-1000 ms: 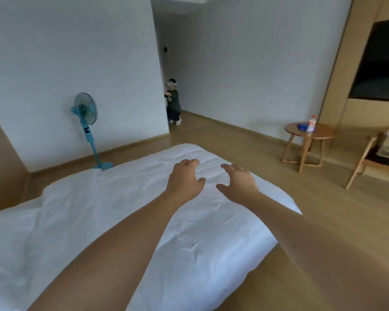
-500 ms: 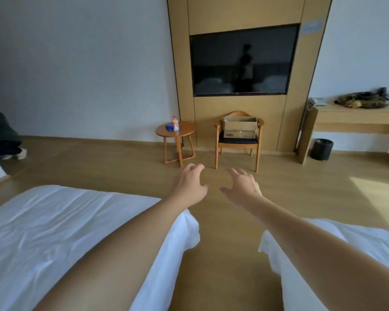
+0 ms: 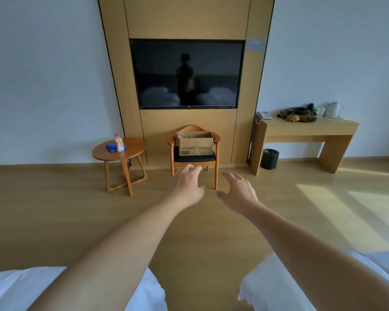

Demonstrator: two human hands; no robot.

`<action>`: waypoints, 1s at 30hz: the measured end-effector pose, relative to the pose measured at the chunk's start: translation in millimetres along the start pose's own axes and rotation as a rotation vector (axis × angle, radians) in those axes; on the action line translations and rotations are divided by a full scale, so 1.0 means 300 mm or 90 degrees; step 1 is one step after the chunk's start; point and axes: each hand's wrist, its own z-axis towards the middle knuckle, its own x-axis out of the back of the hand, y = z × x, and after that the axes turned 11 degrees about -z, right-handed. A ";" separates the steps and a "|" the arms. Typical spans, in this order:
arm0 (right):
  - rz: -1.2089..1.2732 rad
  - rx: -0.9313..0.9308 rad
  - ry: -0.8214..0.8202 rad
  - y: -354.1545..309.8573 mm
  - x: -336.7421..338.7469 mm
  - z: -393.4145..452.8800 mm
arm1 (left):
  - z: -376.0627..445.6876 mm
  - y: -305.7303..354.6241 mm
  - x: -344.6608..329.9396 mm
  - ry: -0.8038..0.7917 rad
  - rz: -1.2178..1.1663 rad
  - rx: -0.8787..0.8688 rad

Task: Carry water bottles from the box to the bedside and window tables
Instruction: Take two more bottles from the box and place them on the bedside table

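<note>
Both hands empty, fingers loose — left hand & right hand well short of box on chair; next: walk up, grab bottles.

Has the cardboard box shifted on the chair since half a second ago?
No. The cardboard box sits on the chair seat as before; only the camera came closer.

Only one view is being given, taken from a wide-angle camera worn on the head. It is being aimed forward and slightly down, from between two white beds whose near corners are being caught at 7 and 5 o'clock. The television is being faced squarely at 12 o'clock, well apart from the lens. The wooden floor is being seen across the middle. No second view is being offered for overlap.
</note>
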 end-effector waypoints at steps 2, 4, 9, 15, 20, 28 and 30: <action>0.001 -0.011 -0.002 0.000 -0.033 0.119 | 0.117 -0.064 -0.031 -0.013 -0.007 0.009; 0.004 -0.023 -0.006 0.005 -0.064 0.247 | 0.227 -0.128 -0.071 -0.032 -0.021 0.026; 0.011 -0.020 0.003 0.041 -0.147 0.620 | 0.541 -0.287 -0.163 -0.054 0.001 0.037; 0.020 0.013 0.006 0.094 -0.182 1.153 | 1.051 -0.402 -0.191 -0.004 0.048 0.036; 0.013 0.046 0.001 0.081 -0.169 1.573 | 1.432 -0.470 -0.218 0.000 0.053 0.032; -0.012 0.052 -0.019 0.039 -0.298 2.077 | 1.893 -0.721 -0.305 -0.006 0.037 0.041; -0.020 0.047 -0.015 0.026 -0.344 2.213 | 2.016 -0.803 -0.324 -0.009 0.029 0.033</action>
